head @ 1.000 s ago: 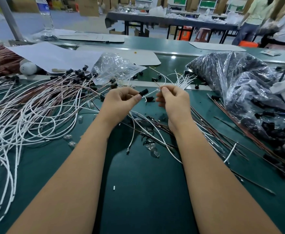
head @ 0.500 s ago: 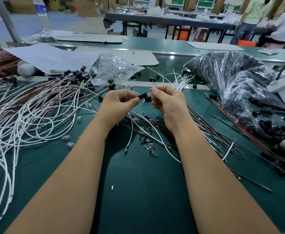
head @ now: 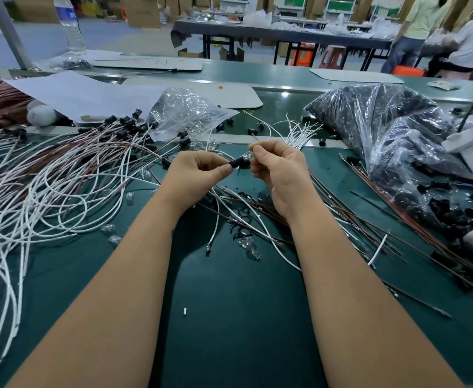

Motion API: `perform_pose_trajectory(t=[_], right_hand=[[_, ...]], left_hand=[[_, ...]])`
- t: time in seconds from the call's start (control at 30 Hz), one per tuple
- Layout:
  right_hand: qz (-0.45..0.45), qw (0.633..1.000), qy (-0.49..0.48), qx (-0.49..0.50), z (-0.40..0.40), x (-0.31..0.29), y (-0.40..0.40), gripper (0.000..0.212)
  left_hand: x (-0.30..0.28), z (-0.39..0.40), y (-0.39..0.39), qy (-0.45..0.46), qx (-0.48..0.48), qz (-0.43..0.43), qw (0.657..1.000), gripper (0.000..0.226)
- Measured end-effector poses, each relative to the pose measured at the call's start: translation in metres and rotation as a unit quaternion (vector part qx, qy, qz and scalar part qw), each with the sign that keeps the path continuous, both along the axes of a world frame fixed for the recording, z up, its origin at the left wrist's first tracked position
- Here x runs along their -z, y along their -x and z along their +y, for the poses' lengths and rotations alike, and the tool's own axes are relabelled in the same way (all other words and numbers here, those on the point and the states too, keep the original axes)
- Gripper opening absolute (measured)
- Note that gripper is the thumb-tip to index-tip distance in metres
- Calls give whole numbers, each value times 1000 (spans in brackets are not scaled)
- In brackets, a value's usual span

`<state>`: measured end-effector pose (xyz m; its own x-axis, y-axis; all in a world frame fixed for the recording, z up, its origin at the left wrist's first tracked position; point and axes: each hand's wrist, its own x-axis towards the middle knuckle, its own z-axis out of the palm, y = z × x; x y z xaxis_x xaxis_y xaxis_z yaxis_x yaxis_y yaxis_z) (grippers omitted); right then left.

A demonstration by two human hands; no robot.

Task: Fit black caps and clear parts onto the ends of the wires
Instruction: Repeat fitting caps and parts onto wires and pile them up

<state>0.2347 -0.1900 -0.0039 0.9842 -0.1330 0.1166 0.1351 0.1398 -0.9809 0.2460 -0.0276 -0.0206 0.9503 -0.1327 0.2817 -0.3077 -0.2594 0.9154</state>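
Note:
My left hand (head: 199, 175) pinches a black cap (head: 238, 163) on a wire end, at the middle of the green table (head: 238, 331). My right hand (head: 280, 175) pinches a small clear part (head: 248, 156) that sits against the cap's far end. The two hands almost touch. A big heap of white and brown wires (head: 47, 191), several with black caps fitted, covers the left of the table. Loose clear parts (head: 248, 246) lie below my hands.
A clear bag of clear parts (head: 185, 113) lies behind my left hand. Large bags of black caps (head: 392, 130) fill the right side. Thin brown wires (head: 384, 228) fan out to the right. A water bottle (head: 70, 26) stands far left; people work at the back right.
My hands have come together. The clear part in my right hand, apart from the black cap a second ago, now meets the cap's end.

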Motion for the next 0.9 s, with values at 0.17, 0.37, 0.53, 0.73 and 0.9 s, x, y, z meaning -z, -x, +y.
perform_pose_trajectory(t=[0.17, 0.37, 0.53, 0.73, 0.9], right_hand=[[4, 999, 43, -14, 2, 3, 0, 15], [9, 999, 36, -12, 5, 9, -1, 7], [19, 999, 15, -23, 5, 9, -3, 11], [-3, 997, 75, -19, 3, 13, -4, 14], [0, 996, 88, -32, 6, 14, -4, 15]], left_hand=[[1, 0, 0, -2, -3, 2, 1000, 11], [-1, 1, 1, -10, -13, 4, 1000, 11], [0, 0, 2, -6, -27, 3, 1000, 15], [2, 4, 0, -9, -10, 10, 1000, 15], [3, 4, 0, -7, -12, 5, 1000, 13]])
